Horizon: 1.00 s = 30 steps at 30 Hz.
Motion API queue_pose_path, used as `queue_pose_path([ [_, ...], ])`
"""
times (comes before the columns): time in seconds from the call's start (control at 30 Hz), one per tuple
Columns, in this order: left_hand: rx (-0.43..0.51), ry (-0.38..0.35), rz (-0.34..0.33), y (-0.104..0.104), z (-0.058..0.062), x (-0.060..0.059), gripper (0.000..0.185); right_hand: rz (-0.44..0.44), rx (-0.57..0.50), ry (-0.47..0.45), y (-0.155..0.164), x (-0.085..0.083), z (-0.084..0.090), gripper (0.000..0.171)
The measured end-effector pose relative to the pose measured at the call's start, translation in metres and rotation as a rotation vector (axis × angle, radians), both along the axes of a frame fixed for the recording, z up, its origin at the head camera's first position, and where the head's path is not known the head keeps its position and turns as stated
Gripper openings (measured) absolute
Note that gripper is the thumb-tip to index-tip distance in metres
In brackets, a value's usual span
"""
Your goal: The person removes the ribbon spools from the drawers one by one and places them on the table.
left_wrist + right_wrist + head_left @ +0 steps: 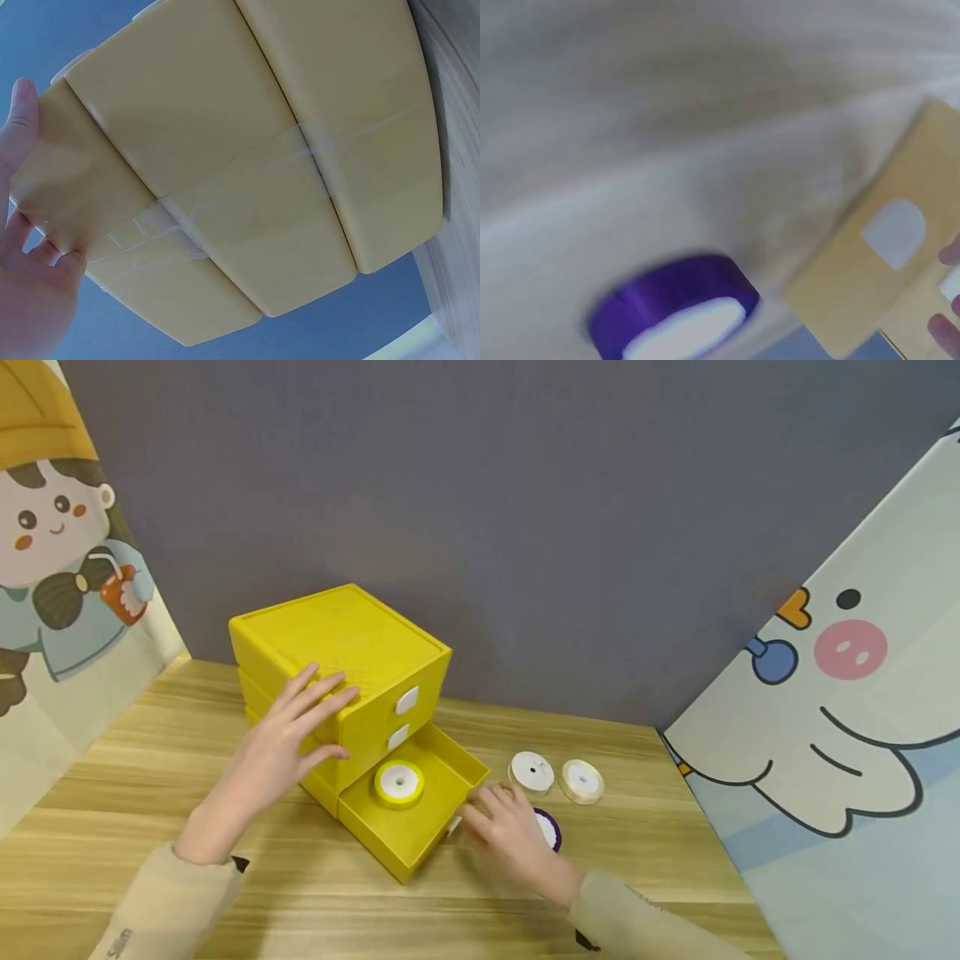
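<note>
A yellow drawer box (345,639) with white handles stands on the table, its bottom drawer (442,760) pulled out. A yellow ribbon spool (399,783) with a white face lies in that drawer. My left hand (288,731) rests spread over the box's near top edge; the left wrist view shows its thumb (20,124) at the front side. At the drawer's front right corner is my right hand (510,835), fingers loosely bent and slightly blurred, with nothing visibly held. Partly behind it lies a purple ribbon spool (550,829), also visible in the right wrist view.
A white spool (532,772) and a cream ribbon spool (582,782) lie to the drawer's right on the wooden table (300,902). A grey wall (480,527) stands behind, with cartoon-printed panels at both sides. Clear tape (225,169) crosses the box's side.
</note>
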<state>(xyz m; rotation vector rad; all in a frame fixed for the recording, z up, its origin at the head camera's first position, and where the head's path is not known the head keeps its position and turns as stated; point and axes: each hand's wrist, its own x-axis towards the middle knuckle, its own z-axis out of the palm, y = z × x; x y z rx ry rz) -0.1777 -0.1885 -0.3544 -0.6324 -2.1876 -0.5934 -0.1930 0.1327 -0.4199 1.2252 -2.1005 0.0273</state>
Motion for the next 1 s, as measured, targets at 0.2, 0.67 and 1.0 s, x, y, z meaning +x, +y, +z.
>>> queue_pose_path([
  [0.2,-0.007,0.004,0.003,0.0,0.003,0.001,0.079,-0.013,0.062,-0.088,-0.011,-0.01,0.03,0.034],
  [0.67,-0.014,-0.005,0.009,0.001,0.003,0.003,0.078,-0.144,0.465,-0.65,-0.06,-0.045,0.066,0.06],
  [1.0,-0.024,0.004,0.005,0.001,0.004,0.004,0.078,-0.106,0.645,-0.868,-0.092,-0.063,0.057,0.077],
])
